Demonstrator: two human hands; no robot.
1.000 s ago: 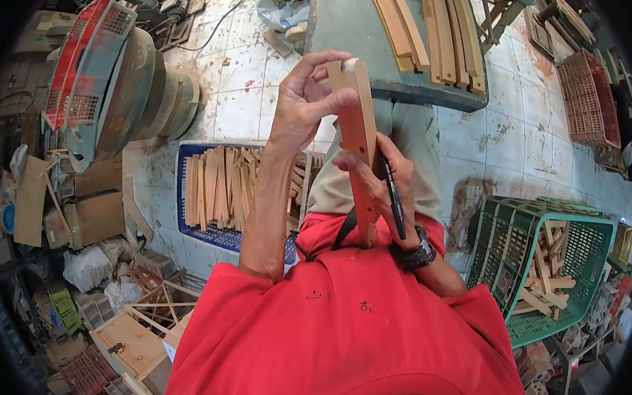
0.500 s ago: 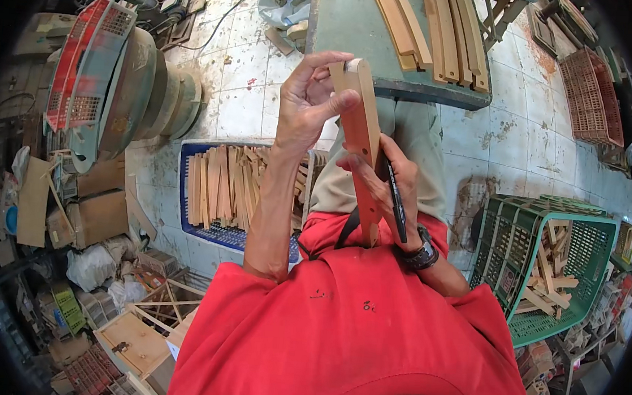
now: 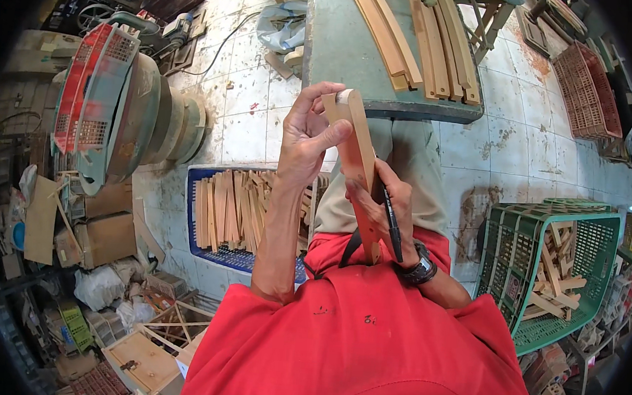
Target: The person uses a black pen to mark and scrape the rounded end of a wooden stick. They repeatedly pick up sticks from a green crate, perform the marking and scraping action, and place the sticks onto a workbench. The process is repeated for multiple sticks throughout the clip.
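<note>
Long wooden workpiece [image 3: 364,146] gripped above the lap [image 3: 424,197]

Nearest, the right hand [image 3: 394,202], a dark wristwatch [image 3: 421,268] at its wrist, wraps round the workpiece's near half, with a black pen [image 3: 392,227] also lodged in it. Farther off, the left hand [image 3: 308,143] clasps the far end between thumb and fingers. A blue crate [image 3: 218,258] of wooden sticks [image 3: 217,209] sits left, a green crate [image 3: 506,260] of wood pieces [image 3: 553,281] right. Farthest, curved wooden strips [image 3: 437,49] lie on a table [image 3: 343,51].

In front of you, the green tabletop [image 3: 339,61] carries two groups of curved wooden strips [image 3: 428,59], ends near its edge. The white tiled floor [image 3: 247,139] (stained in patches) bears a blue crate [image 3: 218,255] to your left.
</note>
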